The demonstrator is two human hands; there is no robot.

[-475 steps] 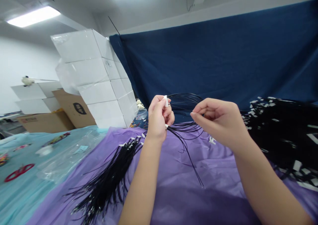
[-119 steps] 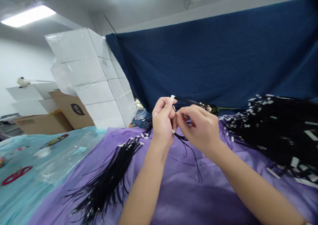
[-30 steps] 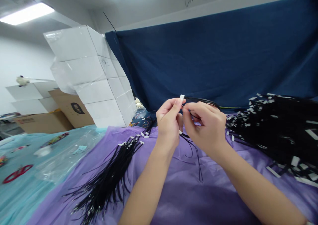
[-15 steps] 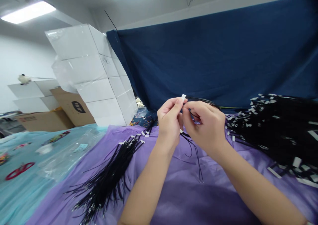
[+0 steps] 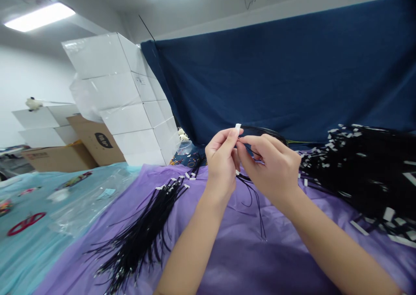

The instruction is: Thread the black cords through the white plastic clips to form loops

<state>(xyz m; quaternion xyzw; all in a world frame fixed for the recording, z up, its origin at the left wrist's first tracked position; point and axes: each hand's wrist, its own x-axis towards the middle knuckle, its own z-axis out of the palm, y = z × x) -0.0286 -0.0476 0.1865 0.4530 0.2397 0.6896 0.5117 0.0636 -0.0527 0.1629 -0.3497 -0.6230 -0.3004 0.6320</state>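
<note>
My left hand is closed, with its thumb and forefinger pinching a white tag on thin black cords. Close against it, my right hand is closed in a pinch at the cords just below the tag. What lies right between the right fingertips is mostly hidden. Behind the right hand the cords arch away, and loose cord ends hang beneath both hands. A bundle of black cords with white tags lies on the purple cloth to the left.
At the right is a large heap of black tagged cords. White boxes are stacked at the back left beside a dark blue curtain. Red-handled scissors and a clear plastic bag lie on the turquoise cloth.
My right hand has shifted slightly right and down, with its pinch still at the cords. The left hand keeps its grip on the tag.
</note>
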